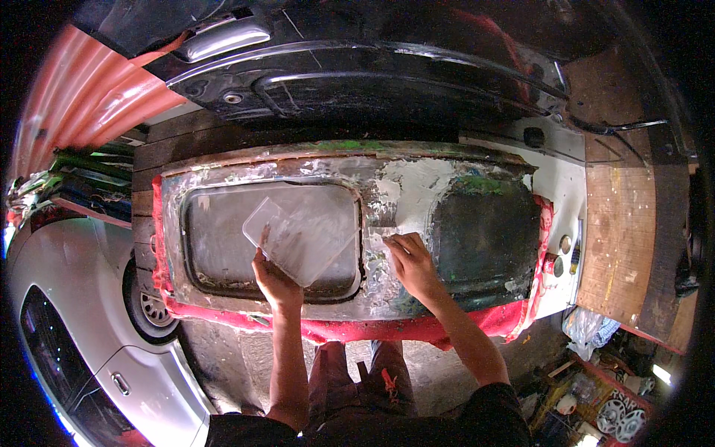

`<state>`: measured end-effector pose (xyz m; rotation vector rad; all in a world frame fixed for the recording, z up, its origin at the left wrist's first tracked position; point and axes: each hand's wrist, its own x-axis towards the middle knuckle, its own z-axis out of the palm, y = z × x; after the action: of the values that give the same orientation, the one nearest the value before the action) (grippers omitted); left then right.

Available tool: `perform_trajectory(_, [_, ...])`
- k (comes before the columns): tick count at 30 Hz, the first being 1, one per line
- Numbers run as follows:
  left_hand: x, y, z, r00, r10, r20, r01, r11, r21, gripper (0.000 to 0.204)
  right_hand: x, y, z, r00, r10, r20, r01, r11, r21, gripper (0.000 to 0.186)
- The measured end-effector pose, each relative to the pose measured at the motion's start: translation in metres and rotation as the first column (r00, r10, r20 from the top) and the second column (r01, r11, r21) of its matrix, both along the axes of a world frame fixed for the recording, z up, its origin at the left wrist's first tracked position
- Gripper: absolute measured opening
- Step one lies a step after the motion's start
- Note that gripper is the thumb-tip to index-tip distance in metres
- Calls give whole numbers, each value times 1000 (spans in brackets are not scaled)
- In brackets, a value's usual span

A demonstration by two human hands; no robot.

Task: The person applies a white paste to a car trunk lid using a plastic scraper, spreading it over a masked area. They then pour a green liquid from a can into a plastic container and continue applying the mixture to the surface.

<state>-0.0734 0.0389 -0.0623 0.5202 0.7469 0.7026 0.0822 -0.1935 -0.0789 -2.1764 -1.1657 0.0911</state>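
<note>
My left hand [278, 284] grips a translucent, flat rectangular plastic sheet [313, 237] by its lower left edge, with grey-white smears on it. The sheet is over the left recess of a weathered vehicle panel [223, 296], which lies flat in front of me. My right hand [411, 267] is closed in a pinch at the strip between the panel's two recesses. A thin, pale spreader [384, 234] seems to be in its fingertips, mostly hidden. White filler [413, 186] covers the strip above that hand and spreads toward the right recess.
Red cloth [357, 328] lies under the panel. A dark vehicle body [335, 82] stands along the far side. A silver car [104, 320] is close on the left. Wooden boards [614, 223] stand at right, above plastic bags [588, 331] and assorted parts [622, 417].
</note>
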Motion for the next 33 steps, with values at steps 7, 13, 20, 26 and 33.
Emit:
perform_trajectory(7, [7,-4,3,1000,-10,-23,10,999,35,61,58,34,12,951,-281,127,251,944,212,28])
perform_trajectory(13, [13,-8,7,1000,1,-1,-1,1000,17,59,41,46,-14,978,-202,59,198,978,62,30])
perform_trajectory(20, [5,-3,-2,1000,9,28,-10,1000,15,58,29,29,6,985,-170,0,167,969,184,30])
perform_trajectory(26, [3,-1,3,999,-7,50,6,1000,15,58,68,47,1,959,-248,137,223,959,175,33])
perform_trajectory(33, [-1,9,1,995,95,-13,-96,995,-20,58,22,23,1,1000,1,-14,1,994,106,31])
